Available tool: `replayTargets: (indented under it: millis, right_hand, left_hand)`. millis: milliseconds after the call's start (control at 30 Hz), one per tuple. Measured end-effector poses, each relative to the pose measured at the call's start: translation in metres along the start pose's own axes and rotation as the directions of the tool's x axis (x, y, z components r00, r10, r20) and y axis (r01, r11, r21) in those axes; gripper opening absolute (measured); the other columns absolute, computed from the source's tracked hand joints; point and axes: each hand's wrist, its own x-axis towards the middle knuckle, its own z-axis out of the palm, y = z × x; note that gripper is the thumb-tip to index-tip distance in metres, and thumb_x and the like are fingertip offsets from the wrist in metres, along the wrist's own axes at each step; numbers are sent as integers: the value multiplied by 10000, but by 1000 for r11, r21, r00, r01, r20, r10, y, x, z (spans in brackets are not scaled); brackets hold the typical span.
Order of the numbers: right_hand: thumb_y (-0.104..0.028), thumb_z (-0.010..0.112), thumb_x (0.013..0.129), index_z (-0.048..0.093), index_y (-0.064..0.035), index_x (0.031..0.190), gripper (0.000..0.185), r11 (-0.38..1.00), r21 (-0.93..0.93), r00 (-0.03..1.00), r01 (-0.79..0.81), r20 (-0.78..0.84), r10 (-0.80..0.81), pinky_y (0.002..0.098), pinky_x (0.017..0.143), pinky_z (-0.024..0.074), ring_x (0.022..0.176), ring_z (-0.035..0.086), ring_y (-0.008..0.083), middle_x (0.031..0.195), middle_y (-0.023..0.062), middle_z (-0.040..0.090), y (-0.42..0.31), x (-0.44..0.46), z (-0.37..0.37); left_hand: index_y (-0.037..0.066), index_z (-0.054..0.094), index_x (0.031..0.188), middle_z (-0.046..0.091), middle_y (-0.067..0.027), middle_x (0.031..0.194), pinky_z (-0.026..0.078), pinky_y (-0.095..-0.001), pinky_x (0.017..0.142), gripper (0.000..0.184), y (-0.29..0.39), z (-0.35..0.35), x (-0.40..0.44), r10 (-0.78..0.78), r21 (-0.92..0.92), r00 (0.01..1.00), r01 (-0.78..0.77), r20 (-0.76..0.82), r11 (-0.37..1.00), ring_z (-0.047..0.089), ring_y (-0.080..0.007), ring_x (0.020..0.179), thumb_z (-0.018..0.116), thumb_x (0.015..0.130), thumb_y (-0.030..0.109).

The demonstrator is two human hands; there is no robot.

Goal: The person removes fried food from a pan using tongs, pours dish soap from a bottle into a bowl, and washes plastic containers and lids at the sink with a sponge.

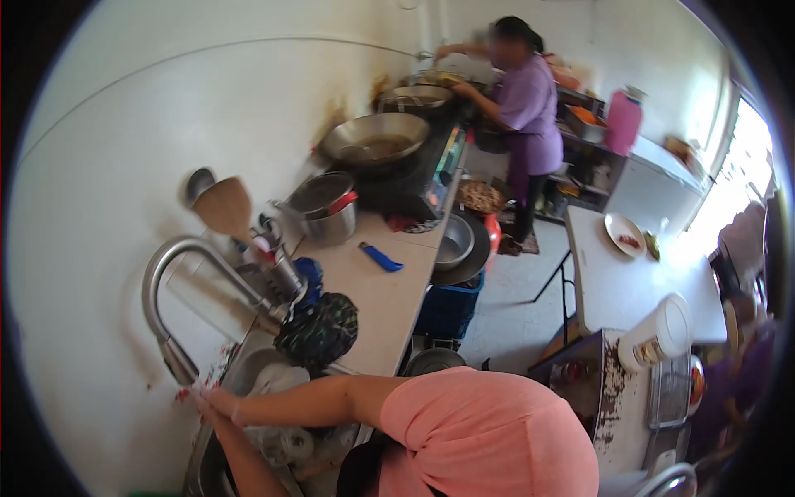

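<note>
My right hand (220, 403) and my left hand (204, 406) meet just below the spout of the metal faucet (178, 361), over the left edge of the sink (199, 464). They touch and overlap. The fingers are small and blurred, so whether anything lies between them is hidden. Under my right forearm the basin holds white dishes (294, 443) and clear, plastic-looking items. A dark camouflage-patterned cloth item (319, 330) rests at the sink's corner beside the faucet base.
A utensil holder (286, 277) with a wooden spatula (224, 207), a pot (330, 217) and a blue-handled item (381, 257) stand on the counter. Beyond are a wok (375, 139) and a person in purple (530, 108) cooking. A white table (613, 273) stands behind me.
</note>
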Motion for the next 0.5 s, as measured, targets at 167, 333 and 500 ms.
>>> replayTargets:
  millis: [167,333,500]
  right_hand:
    - [-152,482,812,625,-20,827,195,998,68,993,8,118,-16,277,565,503,663,638,207,754,87,647,9,14,-1]
    - [-161,546,774,608,-28,781,147,950,-35,948,-311,68,312,256,584,484,705,633,159,683,88,631,-31,-31,33]
    - [-228,515,861,621,-46,798,220,988,91,972,-122,213,100,312,520,443,575,564,166,689,62,601,68,108,-22]
  left_hand:
    - [84,568,1039,607,-87,974,478,-413,790,351,7,34,-7,-35,141,986,58,-163,988,586,-247,878,397,913,362]
    - [84,567,1044,607,-83,972,477,-406,789,347,8,81,-11,-19,282,973,86,-231,956,586,-241,877,399,914,358]
    - [85,566,1050,608,-79,971,476,-400,787,344,-14,144,-4,-29,429,972,128,-231,894,586,-235,876,401,914,354]
